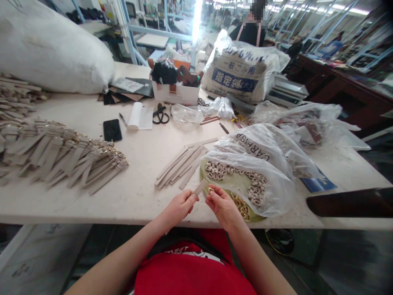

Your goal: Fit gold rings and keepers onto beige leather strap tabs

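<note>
A short beige strap (201,187) is pinched in my left hand (183,203), its free end pointing up and right. Close beside that end, my right hand (221,204) is closed on a small gold buckle (211,189), partly covered by the fingers. Just behind my hands lies a loose bundle of flat beige strips (181,164). To the right sits a green round tray (238,179) with many small beige loops (257,189) and a heap of gold metal pieces (241,206). A clear plastic bag (276,164) drapes over part of the tray.
A big pile of straps with gold fittings (61,151) covers the left side. Behind are a phone (112,130), black scissors (161,114), a paper roll (135,116), a white box (176,94) and a full printed sack (236,71). A person (250,30) is at the back.
</note>
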Demonstrator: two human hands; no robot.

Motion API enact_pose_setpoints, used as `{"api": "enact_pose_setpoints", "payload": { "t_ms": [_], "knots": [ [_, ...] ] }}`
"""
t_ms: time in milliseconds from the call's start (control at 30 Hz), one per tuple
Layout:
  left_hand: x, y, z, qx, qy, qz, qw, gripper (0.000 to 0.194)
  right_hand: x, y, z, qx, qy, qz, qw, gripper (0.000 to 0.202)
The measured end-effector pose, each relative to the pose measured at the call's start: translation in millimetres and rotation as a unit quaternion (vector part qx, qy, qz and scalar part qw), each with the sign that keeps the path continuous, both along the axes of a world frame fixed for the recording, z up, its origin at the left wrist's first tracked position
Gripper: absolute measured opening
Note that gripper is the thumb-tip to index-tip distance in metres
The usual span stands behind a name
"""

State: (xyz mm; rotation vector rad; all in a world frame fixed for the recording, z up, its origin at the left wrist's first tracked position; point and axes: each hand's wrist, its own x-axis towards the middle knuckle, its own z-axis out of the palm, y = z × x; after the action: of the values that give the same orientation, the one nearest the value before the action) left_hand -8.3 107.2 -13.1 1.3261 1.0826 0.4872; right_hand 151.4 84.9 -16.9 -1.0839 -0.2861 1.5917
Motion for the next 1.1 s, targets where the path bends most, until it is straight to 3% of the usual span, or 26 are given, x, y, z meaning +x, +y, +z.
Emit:
{"api": "enact_pose_setpoints", "payload": {
  "t_ms": [200,400,667,767,900,1100],
  "knots": [
    [-8.8,-11.3,3.0,0.054,0.089,-0.053,0.993,0.034,2.1,2.0,-8.5,-0.018,0.057,-0.027,0.998,0.029],
    [-10.1,-11.6,6.2,0.077,0.110,-0.088,0.987,0.036,1.4,-1.6,-11.9,-0.007,0.080,-0.039,0.996,0.028],
    [-5.9,-11.7,13.4,0.184,0.205,-0.134,0.952,0.031,-16.5,-17.2,-18.9,-0.009,-0.036,0.003,0.999,0.030],
    [-1.2,-10.4,17.7,0.153,0.139,-0.112,0.972,0.025,-23.2,-23.1,-20.8,0.036,-0.131,0.038,0.990,0.028],
    [1.4,-9.1,15.4,0.055,0.050,-0.059,0.996,0.026,-25.0,-27.2,-13.2,0.087,-0.238,0.052,0.966,0.020],
    [1.7,-11.7,6.6,-0.075,-0.049,-0.036,0.995,0.028,-19.8,-26.5,-5.4,0.079,-0.212,0.092,0.970,0.017]
  ]
}}
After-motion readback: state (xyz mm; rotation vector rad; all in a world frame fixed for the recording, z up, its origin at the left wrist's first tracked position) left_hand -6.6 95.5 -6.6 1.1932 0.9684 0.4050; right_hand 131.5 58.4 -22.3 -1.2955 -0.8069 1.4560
